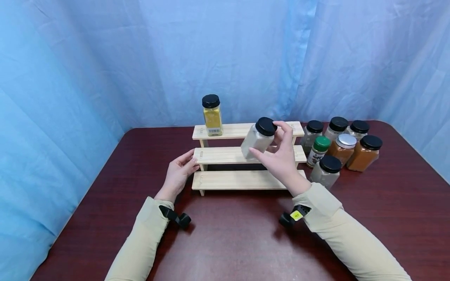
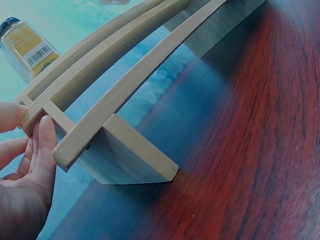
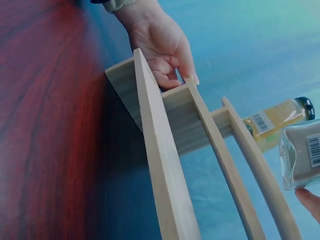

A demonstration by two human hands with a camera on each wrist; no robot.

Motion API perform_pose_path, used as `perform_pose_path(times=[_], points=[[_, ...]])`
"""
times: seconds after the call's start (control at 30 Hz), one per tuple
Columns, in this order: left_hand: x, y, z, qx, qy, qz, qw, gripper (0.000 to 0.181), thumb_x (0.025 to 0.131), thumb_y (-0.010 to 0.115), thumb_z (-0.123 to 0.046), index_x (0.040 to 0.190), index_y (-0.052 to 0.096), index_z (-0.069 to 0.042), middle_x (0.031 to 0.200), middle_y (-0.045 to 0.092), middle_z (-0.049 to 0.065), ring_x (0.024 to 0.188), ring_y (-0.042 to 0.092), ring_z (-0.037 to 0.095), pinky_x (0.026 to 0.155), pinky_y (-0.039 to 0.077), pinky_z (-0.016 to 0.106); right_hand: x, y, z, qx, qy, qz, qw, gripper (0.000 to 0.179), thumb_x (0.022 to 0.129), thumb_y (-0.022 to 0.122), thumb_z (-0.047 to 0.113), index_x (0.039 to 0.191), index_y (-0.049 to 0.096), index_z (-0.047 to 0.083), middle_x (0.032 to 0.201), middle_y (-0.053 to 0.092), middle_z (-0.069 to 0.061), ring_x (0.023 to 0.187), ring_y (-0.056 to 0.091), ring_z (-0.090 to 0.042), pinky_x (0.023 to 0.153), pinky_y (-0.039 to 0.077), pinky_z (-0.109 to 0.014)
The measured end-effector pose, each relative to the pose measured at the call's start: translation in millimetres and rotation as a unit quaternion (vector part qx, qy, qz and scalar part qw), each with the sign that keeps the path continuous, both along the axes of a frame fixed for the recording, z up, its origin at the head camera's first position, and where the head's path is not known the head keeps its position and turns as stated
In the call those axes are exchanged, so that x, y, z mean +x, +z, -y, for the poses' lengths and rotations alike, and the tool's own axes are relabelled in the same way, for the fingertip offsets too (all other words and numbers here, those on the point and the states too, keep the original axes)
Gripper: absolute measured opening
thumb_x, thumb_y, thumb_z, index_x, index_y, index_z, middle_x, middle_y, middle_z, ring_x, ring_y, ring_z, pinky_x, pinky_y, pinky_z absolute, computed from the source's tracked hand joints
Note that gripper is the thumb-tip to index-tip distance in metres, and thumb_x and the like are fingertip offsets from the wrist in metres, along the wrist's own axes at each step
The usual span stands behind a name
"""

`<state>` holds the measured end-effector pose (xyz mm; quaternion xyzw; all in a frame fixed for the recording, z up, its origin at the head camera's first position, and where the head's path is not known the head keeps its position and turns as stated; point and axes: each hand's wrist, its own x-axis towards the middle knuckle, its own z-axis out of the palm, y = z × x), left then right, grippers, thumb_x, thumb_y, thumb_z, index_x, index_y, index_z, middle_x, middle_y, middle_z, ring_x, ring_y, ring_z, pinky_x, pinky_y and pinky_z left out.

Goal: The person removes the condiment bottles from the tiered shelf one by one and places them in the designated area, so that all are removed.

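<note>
My right hand [image 1: 283, 158] holds a clear spice jar [image 1: 258, 139] with a black lid and pale powder inside, tilted in front of the upper tiers. In the right wrist view the same jar [image 3: 302, 155] shows a barcode label, with one fingertip against it. A three-tier wooden shelf rack [image 1: 228, 179] stands on the table. Its middle tier's left end is pinched between thumb and fingers of my left hand [image 1: 178, 171]; the left wrist view shows this grip too. On the top tier, near the left end, a black-lidded jar of yellow powder [image 1: 212, 117] stands upright.
Right of the rack stand several more jars, among them a green-lidded bottle [image 1: 317, 151], a silver-lidded jar [image 1: 341, 148], an orange-brown jar [image 1: 364, 153] and a pale jar [image 1: 325, 171]. Blue curtains [image 1: 225, 58] hang behind the dark red table [image 1: 225, 242].
</note>
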<state>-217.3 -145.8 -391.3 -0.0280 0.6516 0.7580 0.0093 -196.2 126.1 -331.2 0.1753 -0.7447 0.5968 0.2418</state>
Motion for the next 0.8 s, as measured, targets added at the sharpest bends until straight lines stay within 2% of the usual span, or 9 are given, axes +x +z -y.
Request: perform_pose_path(times=[0.1, 0.27, 0.33, 0.57, 0.8], points=[[0.0, -0.1, 0.4, -0.002, 0.002, -0.001, 1.0000, 0.046, 0.096, 0.049, 0.002, 0.141, 0.041, 0.002, 0.101, 0.050, 0.003, 0.083, 0.060, 0.000, 0.073, 0.054, 0.014, 7.3, 1.0, -5, 0.011, 0.003, -0.021, 0.9997, 0.084, 0.069, 0.077, -0.010, 0.132, 0.024, 0.000, 0.119, 0.057, -0.015, 0.098, 0.058, 0.001, 0.076, 0.053, -0.013], [-0.4, -0.5, 0.7, -0.004, 0.004, -0.003, 1.0000, 0.045, 0.096, 0.049, 0.001, 0.141, 0.041, 0.002, 0.099, 0.050, 0.002, 0.081, 0.060, 0.000, 0.073, 0.054, 0.014, 18.6, 3.5, -16, 0.014, 0.029, -0.051, 0.9982, 0.086, 0.066, 0.076, -0.016, 0.132, 0.022, -0.003, 0.118, 0.055, 0.008, 0.100, 0.059, 0.000, 0.078, 0.054, -0.015], [-0.2, -0.5, 0.9, -0.004, 0.005, -0.003, 1.0000, 0.046, 0.096, 0.050, 0.001, 0.141, 0.042, 0.002, 0.099, 0.051, 0.002, 0.081, 0.060, 0.000, 0.073, 0.054, 0.014, 22.5, 4.8, -21, 0.016, 0.036, -0.061, 0.9974, 0.087, 0.065, 0.075, -0.019, 0.132, 0.021, -0.004, 0.118, 0.054, 0.013, 0.101, 0.059, -0.001, 0.079, 0.054, -0.015], [0.0, -1.2, 0.1, -0.003, 0.005, -0.004, 1.0000, 0.046, 0.096, 0.050, 0.002, 0.140, 0.042, 0.002, 0.100, 0.052, 0.002, 0.082, 0.061, 0.000, 0.073, 0.054, 0.014, 32.4, 9.1, -43, 0.039, 0.038, -0.074, 0.9958, 0.089, 0.064, 0.072, -0.023, 0.133, 0.018, -0.004, 0.122, 0.055, 0.013, 0.104, 0.060, -0.004, 0.079, 0.054, -0.015], [-0.6, -0.7, -0.8, -0.009, 0.004, -0.005, 0.9999, 0.045, 0.096, 0.050, 0.001, 0.140, 0.042, 0.001, 0.100, 0.052, 0.002, 0.082, 0.061, 0.000, 0.073, 0.054, 0.014, 38.7, 13.1, -65, 0.043, 0.036, -0.106, 0.9928, 0.086, 0.068, 0.076, -0.014, 0.131, 0.018, -0.008, 0.123, 0.056, 0.006, 0.105, 0.060, -0.007, 0.081, 0.053, -0.015]])
